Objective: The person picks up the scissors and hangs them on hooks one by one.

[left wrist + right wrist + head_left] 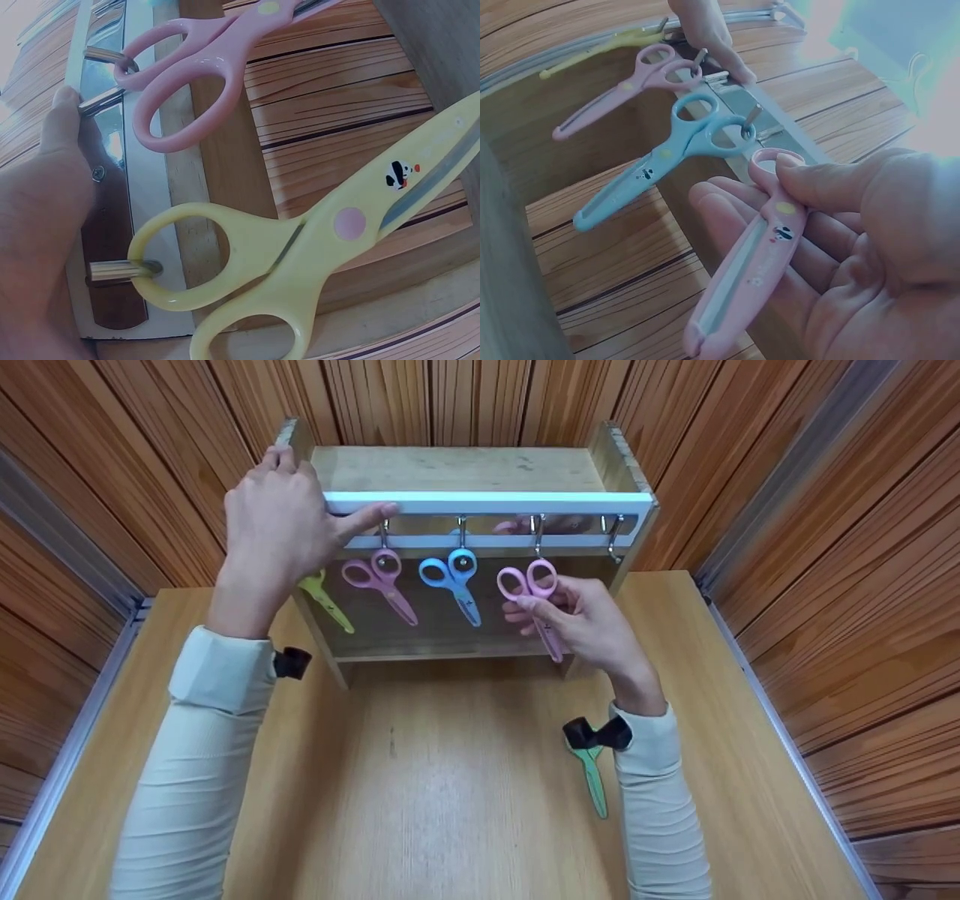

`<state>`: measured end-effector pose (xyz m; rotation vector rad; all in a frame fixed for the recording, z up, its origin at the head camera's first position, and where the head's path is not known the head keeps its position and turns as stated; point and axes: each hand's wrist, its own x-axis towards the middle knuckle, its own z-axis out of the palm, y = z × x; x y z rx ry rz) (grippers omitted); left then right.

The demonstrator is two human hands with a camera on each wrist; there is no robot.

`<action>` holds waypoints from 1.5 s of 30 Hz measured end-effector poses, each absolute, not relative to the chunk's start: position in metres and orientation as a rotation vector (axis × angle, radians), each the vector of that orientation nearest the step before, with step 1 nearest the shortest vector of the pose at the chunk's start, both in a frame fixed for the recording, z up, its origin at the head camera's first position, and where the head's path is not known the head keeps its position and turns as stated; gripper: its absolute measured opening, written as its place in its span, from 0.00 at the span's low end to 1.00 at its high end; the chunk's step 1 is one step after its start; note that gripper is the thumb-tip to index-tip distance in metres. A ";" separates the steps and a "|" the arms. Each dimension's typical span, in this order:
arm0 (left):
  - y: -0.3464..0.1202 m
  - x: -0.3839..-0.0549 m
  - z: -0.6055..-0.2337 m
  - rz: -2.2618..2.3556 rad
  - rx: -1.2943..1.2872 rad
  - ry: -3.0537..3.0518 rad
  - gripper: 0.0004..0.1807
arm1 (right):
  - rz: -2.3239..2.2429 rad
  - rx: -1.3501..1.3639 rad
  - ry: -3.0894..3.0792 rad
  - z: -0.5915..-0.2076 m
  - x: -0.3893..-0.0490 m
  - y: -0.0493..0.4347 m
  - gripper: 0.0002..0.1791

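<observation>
My left hand (274, 514) grips the upper left corner of a wooden rack (457, 469), thumb along the white hook rail (487, 502) on its front. My right hand (589, 619) pinches a pair of pink scissors (746, 277) near the handles, between thumb and fingers. Their blades, in a pink cover, point down, and one handle ring is right at the tip of a metal hook (538, 540). To the left, blue scissors (454, 577), another pink pair (382, 577) and yellow scissors (345, 225) hang from hooks by their handle rings.
Green scissors (592, 780) lie on the wooden table (435, 780) beneath my right wrist, partly hidden by the black wrist mount (600, 733). Another hook (615, 540) is at the rail's right end. Wood-panelled walls (847, 547) with metal edge strips surround the table.
</observation>
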<state>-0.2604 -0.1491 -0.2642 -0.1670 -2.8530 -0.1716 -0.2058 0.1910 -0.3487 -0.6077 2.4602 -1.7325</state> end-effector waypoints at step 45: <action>-0.149 -0.260 -0.267 -0.198 -0.149 -2.825 0.71 | -1.697 -0.470 2.725 -0.368 -0.218 0.189 0.26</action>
